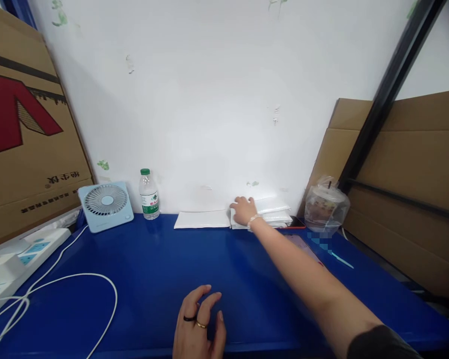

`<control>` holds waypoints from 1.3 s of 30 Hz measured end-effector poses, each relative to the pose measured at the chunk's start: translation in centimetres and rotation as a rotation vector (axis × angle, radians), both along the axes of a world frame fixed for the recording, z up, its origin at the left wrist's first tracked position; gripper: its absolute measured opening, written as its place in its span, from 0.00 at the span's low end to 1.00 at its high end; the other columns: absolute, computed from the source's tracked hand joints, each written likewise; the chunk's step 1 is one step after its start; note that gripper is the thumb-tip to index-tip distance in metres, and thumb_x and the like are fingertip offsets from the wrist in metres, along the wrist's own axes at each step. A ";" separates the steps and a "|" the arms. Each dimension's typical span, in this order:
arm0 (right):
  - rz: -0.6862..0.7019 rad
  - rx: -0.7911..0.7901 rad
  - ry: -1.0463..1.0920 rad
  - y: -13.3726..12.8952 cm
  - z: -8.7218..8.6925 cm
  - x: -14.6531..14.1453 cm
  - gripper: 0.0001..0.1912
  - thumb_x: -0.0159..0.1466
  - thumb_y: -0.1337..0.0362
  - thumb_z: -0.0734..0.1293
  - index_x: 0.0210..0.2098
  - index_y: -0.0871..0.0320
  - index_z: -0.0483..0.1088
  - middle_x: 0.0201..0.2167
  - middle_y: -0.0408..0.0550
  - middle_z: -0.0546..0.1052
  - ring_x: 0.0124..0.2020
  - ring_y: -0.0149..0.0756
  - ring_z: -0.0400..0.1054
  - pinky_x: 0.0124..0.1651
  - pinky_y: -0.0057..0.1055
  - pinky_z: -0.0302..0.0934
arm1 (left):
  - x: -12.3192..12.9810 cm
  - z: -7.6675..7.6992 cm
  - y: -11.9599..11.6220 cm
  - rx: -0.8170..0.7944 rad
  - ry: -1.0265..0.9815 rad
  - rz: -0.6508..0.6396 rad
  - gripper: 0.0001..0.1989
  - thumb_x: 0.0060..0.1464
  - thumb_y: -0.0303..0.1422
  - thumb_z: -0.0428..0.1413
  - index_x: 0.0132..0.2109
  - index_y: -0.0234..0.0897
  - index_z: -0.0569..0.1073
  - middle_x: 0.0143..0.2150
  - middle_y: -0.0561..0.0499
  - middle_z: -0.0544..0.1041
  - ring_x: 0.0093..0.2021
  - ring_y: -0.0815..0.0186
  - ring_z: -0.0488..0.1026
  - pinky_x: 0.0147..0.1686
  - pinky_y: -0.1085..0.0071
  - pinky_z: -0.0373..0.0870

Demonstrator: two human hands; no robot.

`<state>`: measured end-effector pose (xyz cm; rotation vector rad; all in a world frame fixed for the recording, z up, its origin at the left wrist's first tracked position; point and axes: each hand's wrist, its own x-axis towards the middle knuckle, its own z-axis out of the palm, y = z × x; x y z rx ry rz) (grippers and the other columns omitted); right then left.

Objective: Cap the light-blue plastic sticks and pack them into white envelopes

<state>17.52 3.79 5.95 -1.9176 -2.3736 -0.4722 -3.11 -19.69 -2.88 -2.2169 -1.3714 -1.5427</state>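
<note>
- The blue surface [153, 264] is cut off at both sides; a loose white cable [115, 294] loops over its left part and could snag a sleeve or wrist.
- The stack of white sheets [277, 218] lies at the back against the wall, beside more flat white sheets [202, 219]. Its layers look uneven, so a one-sided pull could fan them out or drag several along. Their number is hard to make out.
- The bagged cup [324, 204] stands right of the stack; a wide sweep of the forearm could tip it and wet the paper. The crinkled plastic blurs its contents.
- The right hand [243, 212] rests on the stack's left end, fingers spread and slightly bent; whether they pinch a sheet, I cannot tell.
- The left hand [198, 324] is half-curled near the front edge, thumb and fingers apart, with nothing seen in its hold; its wrist is out of view.
- The red-edged phone [298, 223] is partly covered by the stack and could slide if the sheets are dragged.
</note>
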 end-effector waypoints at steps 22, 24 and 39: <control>0.557 -0.114 0.427 -15.8 -4.0 0.3 0.22 0.64 0.59 0.60 0.58 0.48 0.60 0.53 0.49 0.70 0.51 0.41 0.65 0.51 0.36 0.58 | 5.1 3.9 10.7 -0.703 -1.680 -0.419 0.15 0.46 0.35 0.62 0.41 0.38 0.69 0.43 0.48 0.74 0.48 0.62 0.71 0.49 0.66 0.66; 0.583 -0.217 0.587 -14.6 -4.4 2.1 0.40 0.54 0.53 0.69 0.62 0.49 0.52 0.60 0.50 0.62 0.58 0.46 0.57 0.59 0.41 0.52 | 5.6 4.5 11.5 -0.507 -1.662 -0.429 0.17 0.44 0.33 0.63 0.42 0.38 0.69 0.42 0.49 0.74 0.46 0.64 0.72 0.48 0.68 0.66; 0.489 -0.459 0.814 -10.3 -7.0 6.7 0.59 0.41 0.51 0.75 0.65 0.58 0.44 0.64 0.57 0.52 0.63 0.49 0.47 0.64 0.46 0.40 | 7.6 11.3 12.5 -0.257 -1.444 -0.581 0.33 0.42 0.35 0.64 0.55 0.40 0.60 0.43 0.49 0.75 0.44 0.66 0.72 0.48 0.66 0.64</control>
